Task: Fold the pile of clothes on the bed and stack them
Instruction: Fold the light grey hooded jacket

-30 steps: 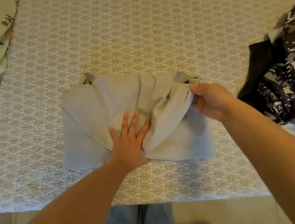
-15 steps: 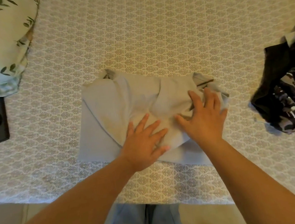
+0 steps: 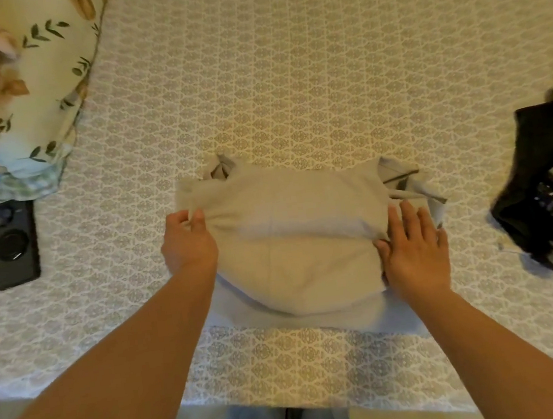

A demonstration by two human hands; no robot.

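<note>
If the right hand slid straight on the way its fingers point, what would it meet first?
The right hand points up the bed; its fingertips would most likely first meet the grey garment's bunched sleeve, then bare bedspread.

Two hands were in view, a left hand and a right hand. One grey garment lay on the one bed. One heap of dark clothes sat at the right edge; how many pieces it held could not be told. There was one floral pillow and one black phone.
</note>
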